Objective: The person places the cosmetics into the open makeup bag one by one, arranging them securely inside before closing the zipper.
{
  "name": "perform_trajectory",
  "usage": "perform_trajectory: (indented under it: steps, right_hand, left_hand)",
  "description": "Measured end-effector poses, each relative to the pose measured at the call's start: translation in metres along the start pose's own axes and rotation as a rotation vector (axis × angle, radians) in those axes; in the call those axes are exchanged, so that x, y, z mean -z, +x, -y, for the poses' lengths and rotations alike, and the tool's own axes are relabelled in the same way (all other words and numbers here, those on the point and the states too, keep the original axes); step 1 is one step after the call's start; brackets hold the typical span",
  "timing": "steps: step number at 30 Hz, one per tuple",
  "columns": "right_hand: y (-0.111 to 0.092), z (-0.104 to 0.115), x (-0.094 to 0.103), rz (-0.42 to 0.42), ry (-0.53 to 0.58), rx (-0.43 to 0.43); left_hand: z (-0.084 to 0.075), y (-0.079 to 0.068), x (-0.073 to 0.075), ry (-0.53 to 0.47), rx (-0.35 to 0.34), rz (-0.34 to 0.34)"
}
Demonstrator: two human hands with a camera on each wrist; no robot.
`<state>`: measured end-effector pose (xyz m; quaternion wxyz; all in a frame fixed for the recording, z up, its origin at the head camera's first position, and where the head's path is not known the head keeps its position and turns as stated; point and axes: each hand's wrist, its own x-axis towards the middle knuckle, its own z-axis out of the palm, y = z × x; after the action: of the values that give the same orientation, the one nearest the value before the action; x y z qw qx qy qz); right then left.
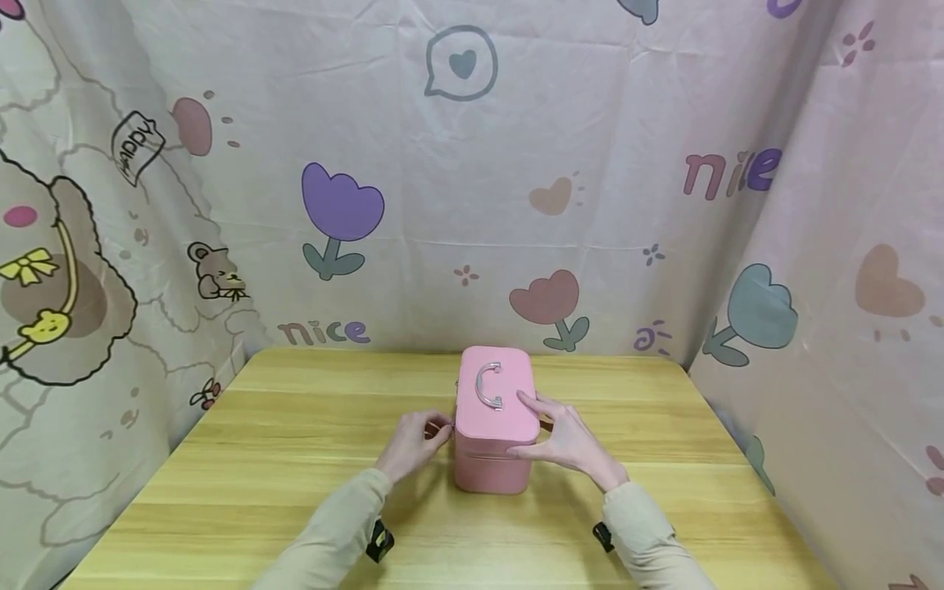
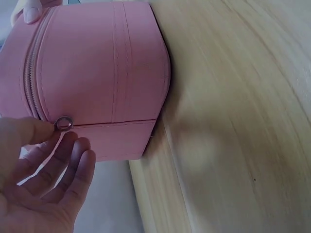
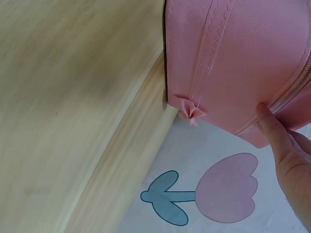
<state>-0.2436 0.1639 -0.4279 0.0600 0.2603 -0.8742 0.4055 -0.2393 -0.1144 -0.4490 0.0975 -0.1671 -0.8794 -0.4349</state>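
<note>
A pink vanity case (image 1: 509, 422) with a curved silver handle (image 1: 483, 385) on its lid stands upright, lid down, on the wooden table. At its left side my left hand (image 1: 413, 447) pinches a small ring-ended zipper pull (image 2: 58, 127) between thumb and index finger, while the other fingers curl loosely. The zipper (image 2: 30, 73) runs around the case below the lid and looks closed where it shows. My right hand (image 1: 568, 442) holds the case from the right, thumb on the front and fingers on the lid. A pink bow (image 3: 190, 112) sits low on the case.
The wooden table (image 1: 310, 426) extends around the case on all sides. Printed curtains (image 1: 413, 147) hang along its back and both sides. A dark strap piece (image 1: 379, 541) hangs under the left sleeve, and another (image 1: 603, 537) is by the right sleeve.
</note>
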Motion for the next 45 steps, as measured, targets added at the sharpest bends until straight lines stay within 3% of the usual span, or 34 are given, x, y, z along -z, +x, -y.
perform_trajectory:
  steps: [8, 15, 17, 20, 24, 28, 35, 37, 41, 45]
  right_hand:
    - [-0.001, 0.000, -0.001, -0.017, -0.083, 0.007]
    - [-0.002, 0.002, 0.001, -0.003, -0.109, 0.000]
    - [-0.002, 0.002, 0.001, 0.001, -0.114, 0.001]
    - [-0.002, 0.002, 0.001, 0.000, -0.118, 0.001]
    - [-0.003, 0.002, 0.001, -0.001, -0.122, -0.005]
    - [-0.003, 0.002, 0.001, 0.001, -0.122, -0.007]
    - [-0.003, 0.001, 0.002, -0.006, -0.144, 0.024]
    - [-0.004, 0.000, 0.002, -0.002, -0.150, 0.025]
    - [-0.004, 0.000, 0.002, 0.008, -0.150, 0.018]
    - [-0.003, 0.001, 0.001, -0.002, -0.133, 0.009]
  left_hand:
    - [0.001, 0.000, 0.001, -0.025, 0.084, 0.048]
    - [-0.006, 0.001, 0.005, -0.100, 0.153, -0.008]
    - [-0.008, 0.002, 0.006, -0.074, 0.128, -0.021]
    - [-0.009, 0.004, 0.008, 0.022, 0.039, -0.018]
    - [-0.005, 0.006, 0.011, 0.099, -0.089, 0.032]
    - [-0.002, 0.006, 0.016, 0.138, -0.155, 0.074]
    - [-0.002, 0.003, 0.018, 0.375, -0.312, 0.038]
    - [-0.002, 0.002, 0.018, 0.359, -0.310, 0.051]
    - [0.001, 0.001, 0.020, 0.235, -0.276, 0.073]
    - [0.003, 0.000, 0.023, 0.180, -0.316, 0.067]
